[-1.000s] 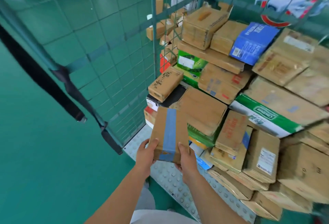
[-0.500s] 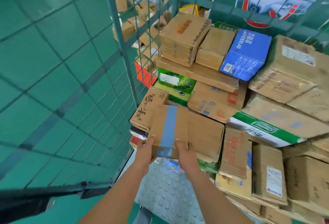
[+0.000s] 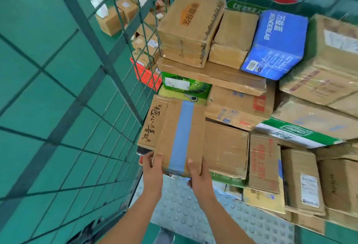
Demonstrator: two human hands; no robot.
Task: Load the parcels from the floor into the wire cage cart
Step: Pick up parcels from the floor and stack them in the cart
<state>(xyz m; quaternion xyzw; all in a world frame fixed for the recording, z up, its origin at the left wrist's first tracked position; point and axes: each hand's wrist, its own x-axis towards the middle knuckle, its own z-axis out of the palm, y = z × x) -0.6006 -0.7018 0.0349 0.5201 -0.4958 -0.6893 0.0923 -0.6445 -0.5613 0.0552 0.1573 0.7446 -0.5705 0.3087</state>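
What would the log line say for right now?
phase: placing | hands: left and right grip taped box | box: at cart stack, beside the lettered box

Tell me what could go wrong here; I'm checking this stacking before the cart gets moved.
1. The taped box, gripped at its near end by the left hand and right hand, goes on top of uneven boxes and may slide off.
2. The blue box sits tilted and could slip.
3. Fingers could get pinched near the cage wall.
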